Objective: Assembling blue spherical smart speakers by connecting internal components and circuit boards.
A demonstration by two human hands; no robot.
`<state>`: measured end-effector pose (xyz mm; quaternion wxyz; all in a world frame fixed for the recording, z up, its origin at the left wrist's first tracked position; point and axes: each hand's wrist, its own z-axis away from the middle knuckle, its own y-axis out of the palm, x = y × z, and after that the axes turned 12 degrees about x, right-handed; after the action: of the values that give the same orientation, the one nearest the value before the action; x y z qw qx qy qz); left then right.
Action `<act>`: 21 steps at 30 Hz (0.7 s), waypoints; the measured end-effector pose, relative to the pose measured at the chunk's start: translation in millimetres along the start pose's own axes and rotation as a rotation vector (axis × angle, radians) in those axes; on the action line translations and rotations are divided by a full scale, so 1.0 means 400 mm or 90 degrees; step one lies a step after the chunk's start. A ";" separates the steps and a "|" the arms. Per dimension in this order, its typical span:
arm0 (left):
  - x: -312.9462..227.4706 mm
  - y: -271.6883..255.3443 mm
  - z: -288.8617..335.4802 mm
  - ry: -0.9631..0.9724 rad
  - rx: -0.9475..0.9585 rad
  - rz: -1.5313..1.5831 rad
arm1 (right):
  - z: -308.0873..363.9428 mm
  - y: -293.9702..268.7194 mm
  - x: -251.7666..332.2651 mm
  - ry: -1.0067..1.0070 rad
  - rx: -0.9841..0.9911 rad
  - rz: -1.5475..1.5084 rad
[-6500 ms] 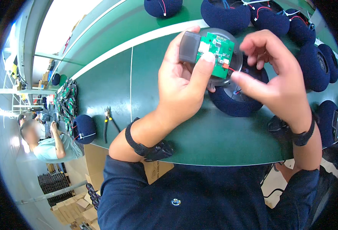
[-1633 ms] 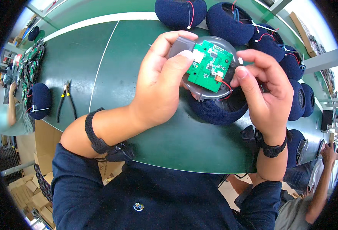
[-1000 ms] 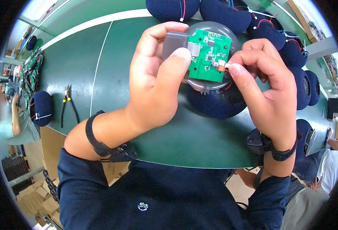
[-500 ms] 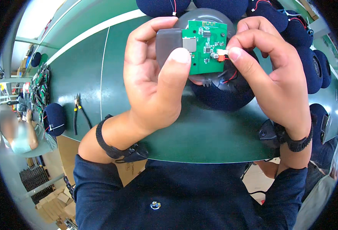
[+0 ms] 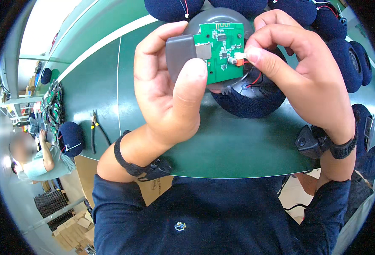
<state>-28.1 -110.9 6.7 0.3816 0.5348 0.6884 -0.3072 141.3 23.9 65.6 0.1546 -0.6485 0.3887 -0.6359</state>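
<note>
My left hand (image 5: 170, 91) is closed on the left side of a green circuit board (image 5: 221, 72), its thumb over the edge by a silver card slot. A dark grey plastic piece (image 5: 180, 57) lies in the same grip. Thumb and forefinger of my right hand (image 5: 300, 68) pinch a small white wire connector (image 5: 241, 55) at the board's right side. Just below it sits an orange socket (image 5: 239, 62) with red and black wires. Behind and below the board is a round speaker housing (image 5: 249, 104) in navy fabric, with wires inside; the board hides part of it.
Pliers with black and yellow handles (image 5: 95, 127) lie on the green table (image 5: 153, 157), beside a navy speaker (image 5: 71, 138). Several more speakers (image 5: 344, 63) line the far and right edges. At the left, a person (image 5: 47, 159) sits near piled circuit boards (image 5: 53, 104).
The whole view has shifted a little. Both hands keep nearly the same grip, the left on the board and the right on the white connector.
</note>
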 end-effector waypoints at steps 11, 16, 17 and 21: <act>-0.001 0.008 0.006 0.025 -0.004 -0.014 | -0.004 -0.003 -0.004 -0.003 0.010 -0.043; -0.002 0.007 0.008 0.013 0.002 -0.002 | -0.003 -0.006 -0.016 -0.023 0.007 -0.035; -0.002 0.007 0.008 0.001 0.002 0.009 | -0.003 -0.006 -0.018 -0.023 0.005 -0.035; 0.009 -0.008 0.003 0.024 0.003 -0.019 | -0.009 -0.002 -0.017 -0.017 -0.019 -0.064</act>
<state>-31.3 -111.0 3.1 0.3630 0.5307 0.7028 -0.3044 139.1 30.0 61.8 0.1179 -0.6778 0.3628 -0.6286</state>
